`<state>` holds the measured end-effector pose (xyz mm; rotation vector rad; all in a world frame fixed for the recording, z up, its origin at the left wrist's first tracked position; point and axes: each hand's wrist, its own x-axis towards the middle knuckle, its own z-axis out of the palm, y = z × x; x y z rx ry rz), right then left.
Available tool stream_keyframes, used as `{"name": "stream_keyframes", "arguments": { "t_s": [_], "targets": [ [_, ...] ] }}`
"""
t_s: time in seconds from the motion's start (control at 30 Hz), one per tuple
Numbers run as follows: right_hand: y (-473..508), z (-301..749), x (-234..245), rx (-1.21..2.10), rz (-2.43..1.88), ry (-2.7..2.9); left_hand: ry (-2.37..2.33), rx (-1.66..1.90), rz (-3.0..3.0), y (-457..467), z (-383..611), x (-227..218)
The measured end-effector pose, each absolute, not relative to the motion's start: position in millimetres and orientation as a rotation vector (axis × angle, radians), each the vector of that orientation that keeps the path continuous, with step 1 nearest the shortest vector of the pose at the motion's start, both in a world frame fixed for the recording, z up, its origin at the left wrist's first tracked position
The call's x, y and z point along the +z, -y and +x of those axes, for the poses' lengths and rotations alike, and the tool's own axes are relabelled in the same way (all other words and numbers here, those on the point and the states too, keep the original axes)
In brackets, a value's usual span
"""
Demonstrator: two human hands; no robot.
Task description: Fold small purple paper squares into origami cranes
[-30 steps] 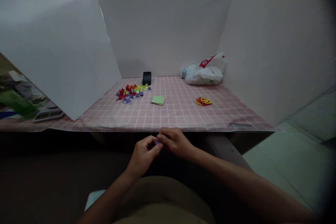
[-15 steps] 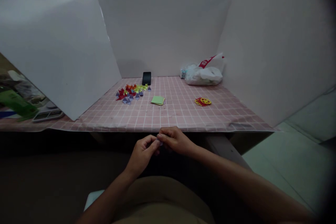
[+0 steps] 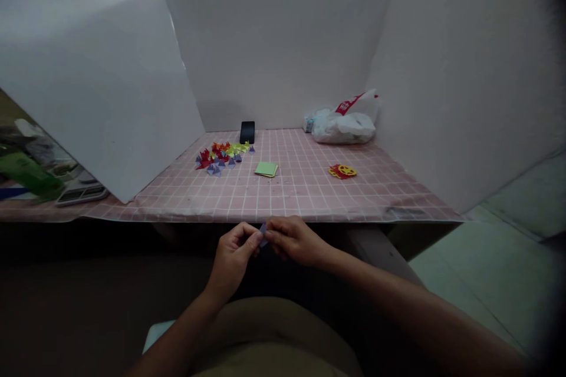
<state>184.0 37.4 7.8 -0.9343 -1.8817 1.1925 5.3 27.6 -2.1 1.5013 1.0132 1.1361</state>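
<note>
Between my fingertips, just in front of the table's near edge, is a small folded piece of purple paper (image 3: pixel 264 235). My left hand (image 3: pixel 235 256) pinches it from the left with thumb and fingers. From the other side my right hand (image 3: pixel 295 240) grips it too, its fingers covering part of the paper. Beyond my hands, a small stack of square paper sheets (image 3: pixel 266 169), green on top, lies on the table. Farther left is a cluster of small folded paper shapes (image 3: pixel 216 158) in red, orange, yellow and purple.
Pink checked cloth (image 3: pixel 300 194) covers the table. Red and yellow cut-out pieces (image 3: pixel 342 171) lie to the right. At the back are a black phone (image 3: pixel 247 132) and a white plastic bag (image 3: pixel 345 125). White panels (image 3: pixel 283 53) enclose three sides; a scale (image 3: pixel 82 193) sits outside the left one.
My hands have drawn slightly apart, the left one moving a little left. More of the purple paper now shows between the fingertips.
</note>
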Motion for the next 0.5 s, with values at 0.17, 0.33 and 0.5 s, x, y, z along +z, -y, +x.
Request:
{"name": "stream_keyframes", "arguments": {
  "t_s": [0.17, 0.33, 0.5],
  "targets": [
    [-36.5, 184.5, 10.3, 1.302, -0.877, 1.715, -0.976, 1.21, 1.32, -23.9, 4.4, -5.8],
    [-34.6, 184.4, 14.5, 1.236, -0.898, 1.726, -0.941, 1.241, 1.21, -24.6, 5.7, -10.7],
    [-33.8, 181.8, 12.8, 1.368, -0.855, 1.658, -0.872, 1.238, 1.109, -24.9, 8.1, -9.0]
  ]
}}
